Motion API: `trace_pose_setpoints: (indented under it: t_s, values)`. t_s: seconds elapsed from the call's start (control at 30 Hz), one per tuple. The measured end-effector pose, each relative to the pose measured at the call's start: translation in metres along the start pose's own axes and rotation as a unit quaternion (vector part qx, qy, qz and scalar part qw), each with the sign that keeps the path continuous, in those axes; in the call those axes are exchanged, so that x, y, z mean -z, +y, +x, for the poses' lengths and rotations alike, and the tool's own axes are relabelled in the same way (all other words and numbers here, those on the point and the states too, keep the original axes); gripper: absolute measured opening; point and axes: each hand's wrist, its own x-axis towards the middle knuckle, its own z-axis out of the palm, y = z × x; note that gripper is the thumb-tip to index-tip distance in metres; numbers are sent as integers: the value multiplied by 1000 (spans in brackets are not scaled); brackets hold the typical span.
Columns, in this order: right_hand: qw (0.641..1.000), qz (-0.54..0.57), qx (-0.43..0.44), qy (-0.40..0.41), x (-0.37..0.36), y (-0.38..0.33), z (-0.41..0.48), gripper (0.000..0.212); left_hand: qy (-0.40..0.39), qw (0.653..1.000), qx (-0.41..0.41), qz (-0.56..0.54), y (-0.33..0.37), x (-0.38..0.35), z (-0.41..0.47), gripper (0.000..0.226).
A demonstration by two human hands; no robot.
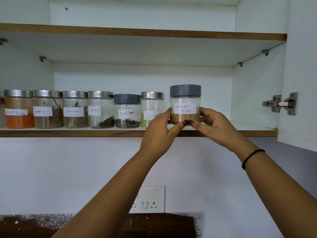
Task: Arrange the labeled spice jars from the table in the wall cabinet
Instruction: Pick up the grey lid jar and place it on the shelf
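Observation:
A clear jar with a grey lid, labelled coriander powder (185, 100), is held at the front of the lower cabinet shelf (68, 132). My left hand (158, 133) grips its left side and my right hand (214, 126) its right side, thumbs meeting under its base. Left of it stands a row of labelled jars: fennel (151, 103), black pepper (127, 110), cloves (100, 109), cinnamon (75, 109), another brown-spice jar (47, 109) and an orange powder jar (18, 109). I cannot tell whether the held jar rests on the shelf.
Bare shelf space lies to the right of the held jar, up to the cabinet's side wall (255, 93). A door hinge (281, 103) sits on the open door at right. The upper shelf (137, 31) holds nothing visible. A switch plate (149, 200) is on the wall below.

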Motion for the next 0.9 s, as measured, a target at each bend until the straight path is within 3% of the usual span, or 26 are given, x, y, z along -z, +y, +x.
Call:
trace_pose_setpoints:
  t_s: [0.17, 0.47, 0.7, 0.9]
  values:
    - [997, -54, -7, -47, 2, 10, 10, 61, -20, 997, 7, 74, -7, -10, 3, 48]
    - [993, 6, -56, -99, 6, 18, 17, 39, -33, 985, -10, 170, -7, -13, 2, 60]
    - [993, -3, -85, -83, 3, 20, 23, 50, 26, 984, 3, 174, -9, -17, 2, 35]
    - [995, -54, -81, -32, -1, 25, 30, 59, 71, 984, -10, 162, -10, -12, -5, 41]
